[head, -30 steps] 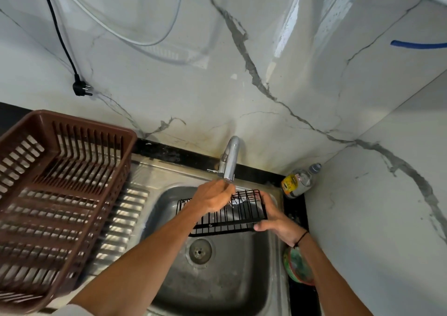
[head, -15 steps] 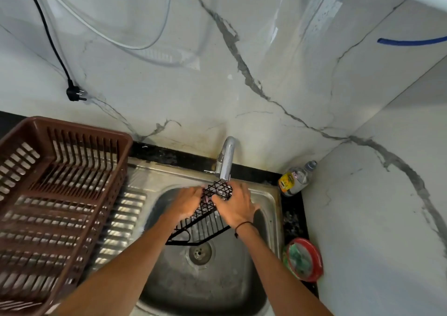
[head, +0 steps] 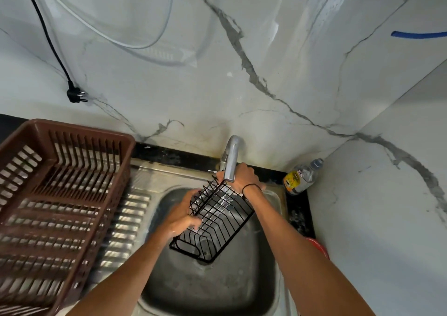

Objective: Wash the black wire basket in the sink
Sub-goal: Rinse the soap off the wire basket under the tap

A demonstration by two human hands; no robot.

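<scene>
The black wire basket (head: 219,221) hangs tilted over the steel sink (head: 212,286), its far end up under the faucet (head: 229,160) and its near end low over the drain. My right hand (head: 242,176) grips the far upper end of the basket beside the spout. My left hand (head: 181,216) holds the basket's left long edge, fingers curled over the wires. Both hands look wet.
A brown plastic dish rack (head: 55,202) stands on the ribbed drainboard (head: 123,231) to the left. A small bottle (head: 301,176) lies in the back right corner, and a red item (head: 319,245) shows behind my right forearm. A black plug (head: 76,95) dangles against the marble wall.
The basket went from flat under the faucet to turned lengthwise and tilted. My right hand shifted to its far end by the spout; my left hand slid down its left edge.
</scene>
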